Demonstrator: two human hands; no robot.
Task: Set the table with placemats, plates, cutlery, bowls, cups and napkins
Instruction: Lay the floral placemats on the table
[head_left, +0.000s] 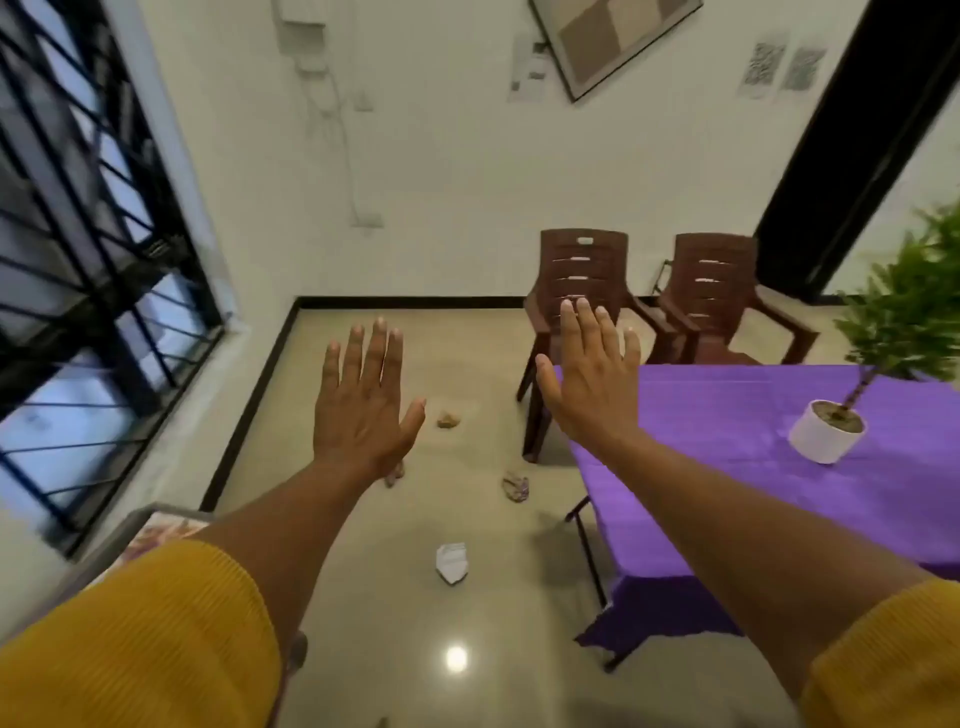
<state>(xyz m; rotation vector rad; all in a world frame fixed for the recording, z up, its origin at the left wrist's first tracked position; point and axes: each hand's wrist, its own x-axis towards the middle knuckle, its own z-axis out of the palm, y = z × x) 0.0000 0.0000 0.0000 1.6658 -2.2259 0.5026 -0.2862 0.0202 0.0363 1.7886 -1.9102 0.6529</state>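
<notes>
With left hand (363, 410) and right hand (597, 389) spread flat, gripping nothing, fetch placemats first, perhaps from the blurred tray (156, 525) behind the counter's (753, 467) left edge.

- Table (779, 467): right side and near end cut off by the frame edge.
- Plant (904, 312): blurred foliage, cut off at the right edge.
- Tray (156, 525), near left: mostly hidden behind the left sleeve (140, 639); contents unreadable.
- Wall papers (784, 67): print too blurred to read.
</notes>
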